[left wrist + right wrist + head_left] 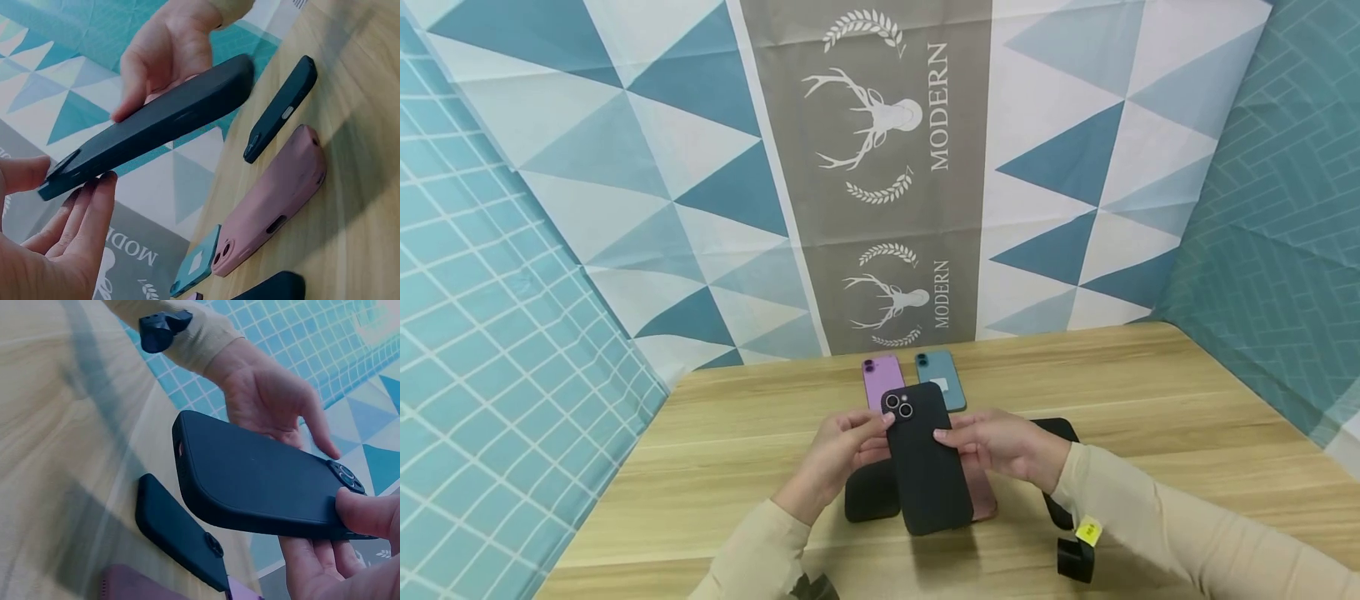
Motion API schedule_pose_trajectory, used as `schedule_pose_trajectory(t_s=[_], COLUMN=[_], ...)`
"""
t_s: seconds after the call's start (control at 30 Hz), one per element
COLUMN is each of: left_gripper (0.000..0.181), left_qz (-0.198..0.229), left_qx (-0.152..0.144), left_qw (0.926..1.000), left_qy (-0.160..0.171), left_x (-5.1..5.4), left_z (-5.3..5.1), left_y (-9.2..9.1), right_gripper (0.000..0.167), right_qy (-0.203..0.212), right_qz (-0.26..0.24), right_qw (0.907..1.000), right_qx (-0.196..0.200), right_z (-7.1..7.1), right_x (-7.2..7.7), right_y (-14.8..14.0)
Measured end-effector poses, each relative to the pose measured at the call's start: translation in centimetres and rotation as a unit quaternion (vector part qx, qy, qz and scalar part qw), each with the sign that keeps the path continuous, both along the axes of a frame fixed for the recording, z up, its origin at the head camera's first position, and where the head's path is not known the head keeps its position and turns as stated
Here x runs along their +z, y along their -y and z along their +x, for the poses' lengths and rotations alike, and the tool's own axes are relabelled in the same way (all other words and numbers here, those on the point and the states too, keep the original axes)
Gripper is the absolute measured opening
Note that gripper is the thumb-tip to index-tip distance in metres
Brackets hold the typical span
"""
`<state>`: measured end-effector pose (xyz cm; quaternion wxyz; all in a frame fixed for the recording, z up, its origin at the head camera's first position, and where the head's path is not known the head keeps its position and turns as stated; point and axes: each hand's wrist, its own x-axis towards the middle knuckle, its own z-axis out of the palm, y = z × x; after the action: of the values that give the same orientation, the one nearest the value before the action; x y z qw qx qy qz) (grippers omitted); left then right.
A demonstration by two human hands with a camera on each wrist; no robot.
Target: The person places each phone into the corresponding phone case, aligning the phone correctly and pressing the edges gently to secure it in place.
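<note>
Backdrop: cloth [868, 208], triangles flanking a grey stag strip, behind the bench.
Bench [730, 442]: wood-grain top, carries five phones.
Left-hand grip [841, 446]: clamped on the held black phone, thumb by the lenses, fingers underneath.
Right-hand grip [1009, 442]: clamped on the same phone, thumb at its right edge.
Held black phone [927, 467]: raised above the bench between both hands, lens side up, tilted.
Pink phone [269, 200]: on the bench, partly hidden behind the held one in head view.
Other black phones: one left [871, 493], one right [1060, 429].
Blue phone [946, 368], purple phone [883, 379]: side by side at the back.
White label [939, 385]: on blue phone.
</note>
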<state>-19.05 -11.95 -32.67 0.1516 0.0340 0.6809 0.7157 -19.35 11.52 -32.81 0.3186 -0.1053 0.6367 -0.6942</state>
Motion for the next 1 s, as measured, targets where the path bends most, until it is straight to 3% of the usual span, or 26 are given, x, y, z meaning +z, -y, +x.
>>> schedule_pose_trajectory(t_s=[0.13, 0.4, 0.57, 0.77, 1.0], left_gripper=[0.032, 0.045, 0.043, 0.041, 0.039], left_qz=[0.003, 0.003, 0.003, -0.009, -0.019], left_qx=[-0.02, -0.052, -0.045, -0.033, 0.006], left_qw=[0.9998, 0.9987, 0.999, 0.9994, 0.9998], left_qy=[-0.001, 0.002, 0.002, -0.004, 0.0], left_x=[-0.4, -0.8, -0.9, -0.9, -0.4], left_z=[0.2, 0.6, 0.6, 0.3, 0.1], left_y=[-0.2, -0.7, -0.7, -0.6, 0.0], right_gripper=[0.042, 0.039, 0.035, 0.043, 0.048], right_qy=[0.009, -0.008, 0.001, 0.014, 0.007], right_qz=[-0.004, -0.007, -0.015, -0.03, -0.017], right_qw=[0.9999, 0.9995, 0.9994, 0.9988, 0.9995], right_qx=[-0.013, -0.029, -0.032, -0.036, -0.027], right_z=[-0.2, -0.7, -0.7, -0.6, -0.7], right_x=[0.6, 0.6, 0.4, 0.3, -0.7], right_y=[0.3, 0.3, 0.3, 0.4, -0.2])
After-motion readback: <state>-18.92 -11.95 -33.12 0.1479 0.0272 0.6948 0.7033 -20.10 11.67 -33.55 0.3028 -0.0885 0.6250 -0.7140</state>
